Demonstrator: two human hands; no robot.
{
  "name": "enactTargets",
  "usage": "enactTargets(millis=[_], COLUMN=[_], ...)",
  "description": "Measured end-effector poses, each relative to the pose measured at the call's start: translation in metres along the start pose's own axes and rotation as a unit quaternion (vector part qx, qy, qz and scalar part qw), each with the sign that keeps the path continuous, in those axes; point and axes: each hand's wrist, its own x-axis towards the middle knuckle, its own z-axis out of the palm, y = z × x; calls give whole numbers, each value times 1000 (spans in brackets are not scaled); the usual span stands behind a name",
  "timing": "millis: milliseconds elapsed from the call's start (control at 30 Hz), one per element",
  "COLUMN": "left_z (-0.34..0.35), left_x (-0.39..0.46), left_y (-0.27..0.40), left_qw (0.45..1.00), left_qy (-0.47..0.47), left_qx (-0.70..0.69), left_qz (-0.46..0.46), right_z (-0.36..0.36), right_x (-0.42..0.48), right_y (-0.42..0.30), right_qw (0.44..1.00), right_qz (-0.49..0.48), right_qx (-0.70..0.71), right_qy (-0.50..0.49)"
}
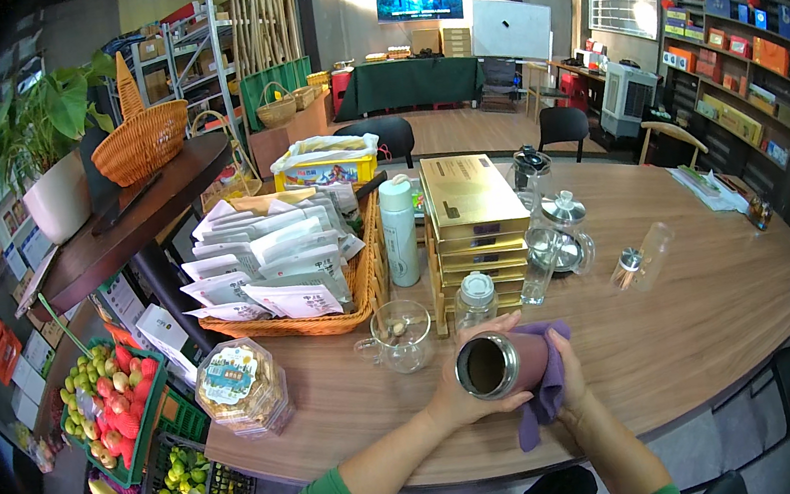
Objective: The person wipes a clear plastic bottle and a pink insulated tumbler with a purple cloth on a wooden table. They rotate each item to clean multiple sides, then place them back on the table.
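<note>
A pinkish-purple insulated cup with a steel rim lies tilted between my hands, its open mouth turned towards me and its inside dark. My left hand wraps around it near the mouth. At its base end, my right hand presses a purple cloth against it. Just beyond the cup stands a clear bottle with a pale lid. A glass mug is to the left of my left hand. Farther back are a mint-green bottle and a stack of gold boxes.
A wicker basket of packets and a clear octagonal snack container stand on the wooden table. Glass teapots and a toothpick jar are to the right. Fruit crates sit beyond the table's left edge.
</note>
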Motion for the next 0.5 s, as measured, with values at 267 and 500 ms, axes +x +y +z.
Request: enactTargets(millis=[267,500], left_z=[7,-12], left_x=[-15,0], left_y=[-10,-3], left_qw=[979,992], left_qy=[145,27], left_qx=[-74,18], left_qz=[-121,-125], right_z=[-10,4], right_x=[8,1], right_y=[20,4], right_qw=[938,999], right_qz=[-323,-27], right_qx=[-122,24], right_qy=[-26,-22])
